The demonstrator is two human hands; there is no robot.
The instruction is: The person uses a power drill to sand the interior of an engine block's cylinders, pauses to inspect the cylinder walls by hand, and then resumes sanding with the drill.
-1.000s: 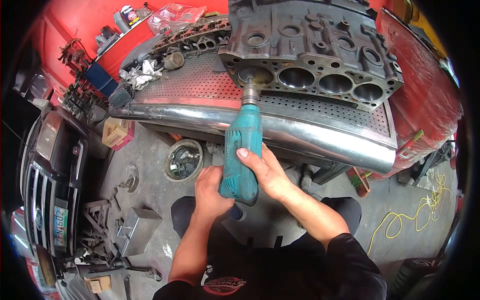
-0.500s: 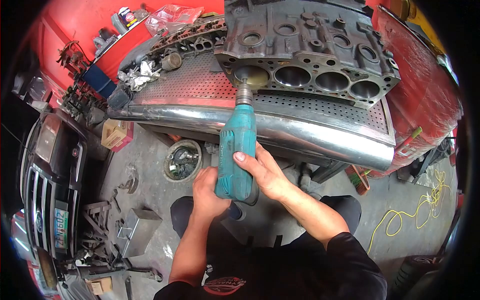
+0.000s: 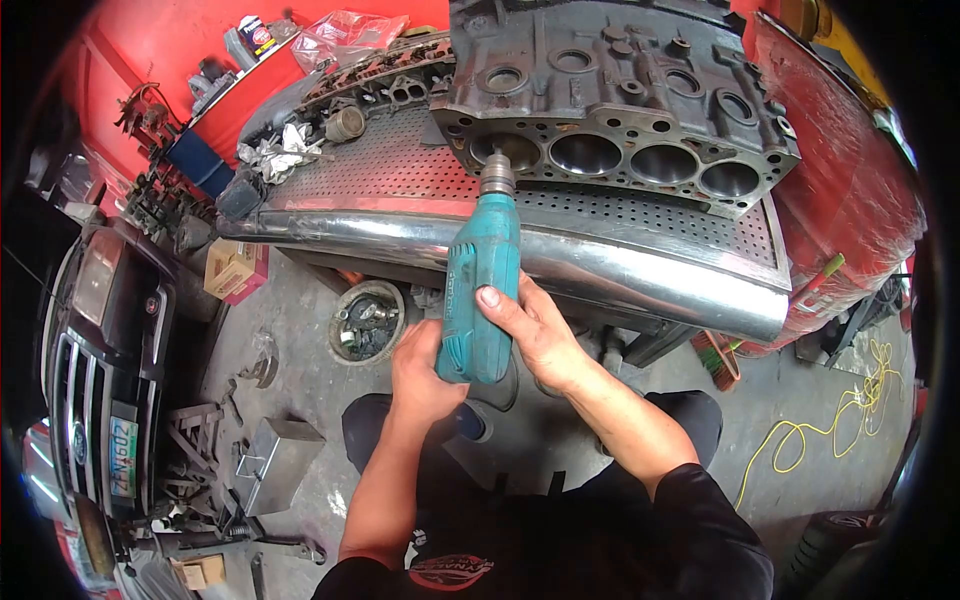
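Observation:
A teal power drill (image 3: 482, 290) points away from me, its metal chuck (image 3: 496, 174) at the mouth of the leftmost cylinder bore (image 3: 520, 152) of a grey engine block (image 3: 640, 90). The tool in the chuck reaches into that bore, and its far end is hidden. My left hand (image 3: 425, 375) is wrapped round the rear handle of the drill. With the thumb on top, my right hand (image 3: 535, 330) grips the right side of the drill body; its other fingers are partly hidden beneath. The block lies on a perforated metal bench (image 3: 370, 175).
The bench has a rounded shiny front edge (image 3: 620, 265). A cylinder head (image 3: 390, 85) and a crumpled white rag (image 3: 285, 155) are at its left. Below are a bucket of parts (image 3: 367, 322), a broom (image 3: 718, 360) and a yellow cord (image 3: 850, 400). A vehicle (image 3: 100, 370) stands left.
The drill and both hands have moved slightly up and to the right, with the chuck closer to the bore. The pale round blur in the bore no longer shows.

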